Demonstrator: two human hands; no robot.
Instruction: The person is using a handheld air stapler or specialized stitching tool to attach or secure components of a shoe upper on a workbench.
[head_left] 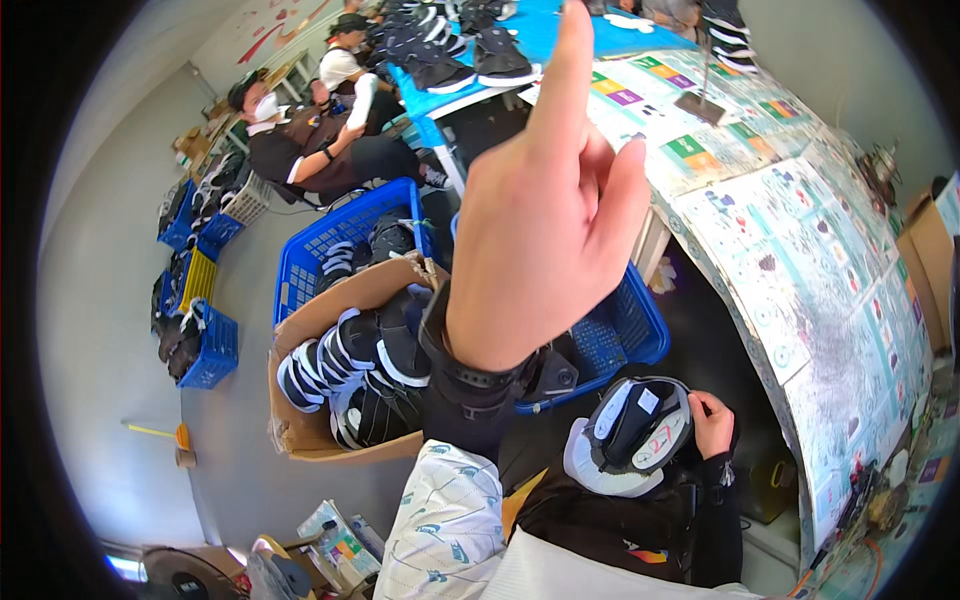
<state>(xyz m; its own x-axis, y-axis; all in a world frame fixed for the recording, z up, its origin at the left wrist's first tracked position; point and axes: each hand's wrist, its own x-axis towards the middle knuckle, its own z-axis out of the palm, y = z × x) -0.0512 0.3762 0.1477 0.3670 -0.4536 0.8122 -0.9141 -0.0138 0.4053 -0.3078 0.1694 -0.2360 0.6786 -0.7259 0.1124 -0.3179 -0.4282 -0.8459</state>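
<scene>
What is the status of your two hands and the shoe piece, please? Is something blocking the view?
Left hand raised, index finger extended. Right hand holding rim of black-and-white shoe piece. Left hand partly hides blue crate.

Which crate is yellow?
The yellow crate is at far left, right behind the front blue crate of that group. The other crates there are blue, except a whitish crate farther back.
</scene>
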